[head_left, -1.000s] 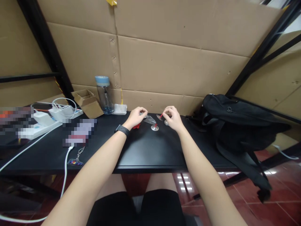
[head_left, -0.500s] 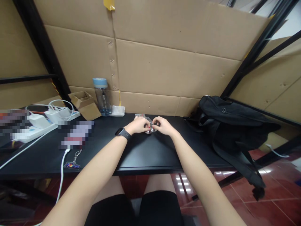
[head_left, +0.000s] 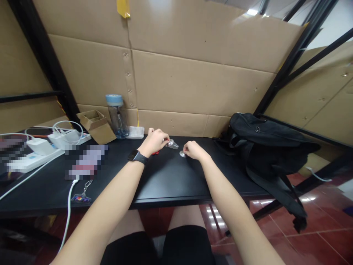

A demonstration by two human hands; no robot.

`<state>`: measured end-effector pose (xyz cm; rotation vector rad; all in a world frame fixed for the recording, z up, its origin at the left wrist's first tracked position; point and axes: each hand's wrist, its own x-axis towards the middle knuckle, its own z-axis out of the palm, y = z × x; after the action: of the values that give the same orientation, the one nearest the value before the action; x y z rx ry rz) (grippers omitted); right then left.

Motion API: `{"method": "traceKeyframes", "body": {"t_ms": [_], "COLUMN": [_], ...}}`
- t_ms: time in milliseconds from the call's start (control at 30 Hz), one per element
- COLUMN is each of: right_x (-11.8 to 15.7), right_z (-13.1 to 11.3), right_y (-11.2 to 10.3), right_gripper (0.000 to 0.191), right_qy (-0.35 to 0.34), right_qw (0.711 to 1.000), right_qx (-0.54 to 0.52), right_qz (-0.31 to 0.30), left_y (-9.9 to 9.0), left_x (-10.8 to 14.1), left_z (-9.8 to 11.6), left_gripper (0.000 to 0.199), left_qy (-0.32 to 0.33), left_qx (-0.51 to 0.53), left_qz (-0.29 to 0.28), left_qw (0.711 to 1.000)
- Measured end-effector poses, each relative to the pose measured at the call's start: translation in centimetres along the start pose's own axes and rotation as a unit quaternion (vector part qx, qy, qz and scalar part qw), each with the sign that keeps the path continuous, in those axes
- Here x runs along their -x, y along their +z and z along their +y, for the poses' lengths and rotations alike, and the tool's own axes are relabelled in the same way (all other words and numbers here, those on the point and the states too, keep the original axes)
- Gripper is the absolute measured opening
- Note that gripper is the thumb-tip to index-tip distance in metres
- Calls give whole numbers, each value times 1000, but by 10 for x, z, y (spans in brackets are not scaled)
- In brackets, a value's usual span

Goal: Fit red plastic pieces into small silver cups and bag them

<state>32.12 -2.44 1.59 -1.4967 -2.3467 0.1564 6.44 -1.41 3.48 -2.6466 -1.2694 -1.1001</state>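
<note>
My left hand (head_left: 157, 141), with a black watch on its wrist, is closed above the black table. Between its thumb and fingers it pinches a small shiny clear piece (head_left: 172, 144), which looks like a suction cup with a flat clear end. A small red thing (head_left: 156, 152) shows partly under this hand. To the right, my right hand (head_left: 192, 149) is closed, its fingertips on a shiny clear disc (head_left: 182, 154) that also resembles a suction cup. The curled fingers hide part of each piece.
A bottle with a blue lid (head_left: 118, 117), an open cardboard box (head_left: 96, 127) and a white packet (head_left: 136, 132) stand at the back left. Nearer are a power strip (head_left: 41, 158) and a phone on a cable (head_left: 86, 162). A black bag (head_left: 270, 143) lies at right.
My hands were together over the shiny pieces and are now apart, each with one piece. The left hand moved left; a red thing shows beneath it. The whole view shifted slightly.
</note>
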Motion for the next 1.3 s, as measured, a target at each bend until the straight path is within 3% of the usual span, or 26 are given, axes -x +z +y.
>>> {"method": "traceKeyframes", "body": {"t_ms": [133,200,233,300,333,367,400,433,500,667,800,867,967,1167,1300], "right_x": [3,-2,-6,-15,-18,-21,-23,-23,-23,-20,-20,-19,-16,-13,-14], "right_z": [-1,-3,-3,2,6,10,14,16,16,-13,-32,-34,-35,-41,-41], "right_y": [-10,-21,-28,-42,-47,-50,-49,-47,-34,2,18,21,22,25,29], "right_gripper": [19,18,18,27,29,31,34,37,40,36,36,38,42,44,44], "right_qy": [-2,-38,-53,-19,-5,11,28,41,54,35,14,16,32,24,16], "right_qw": [999,976,939,792,724,674,661,665,704,797,838,835,807,762,750], "right_qx": [-32,-153,-229,-354,-406,-455,-485,-504,-521,-529,-494,-508,-561,-629,-648], "right_qz": [21,150,252,498,558,581,571,549,480,291,232,212,185,154,132], "left_y": [-6,-5,-4,-2,-1,-1,0,1,5,22,32,34,38,45,46], "left_x": [-1,-1,-1,-1,-1,-1,-1,-2,-2,-5,-5,-4,-3,-2,-1], "left_z": [2,1,-1,-5,-7,-9,-10,-10,-7,6,12,12,10,1,-3], "left_gripper": [13,12,11,11,11,11,11,13,19,29,36,38,36,27,26], "left_qy": [7,6,1,-24,-41,-61,-81,-99,-131,-163,-166,-170,-165,-167,-156], "left_qx": [26,31,31,34,41,54,77,109,195,365,417,420,411,335,333], "left_qz": [30,23,15,4,5,10,19,29,47,59,66,75,68,67,49], "left_qw": [999,999,999,999,998,997,994,989,971,915,891,888,894,925,929]}}
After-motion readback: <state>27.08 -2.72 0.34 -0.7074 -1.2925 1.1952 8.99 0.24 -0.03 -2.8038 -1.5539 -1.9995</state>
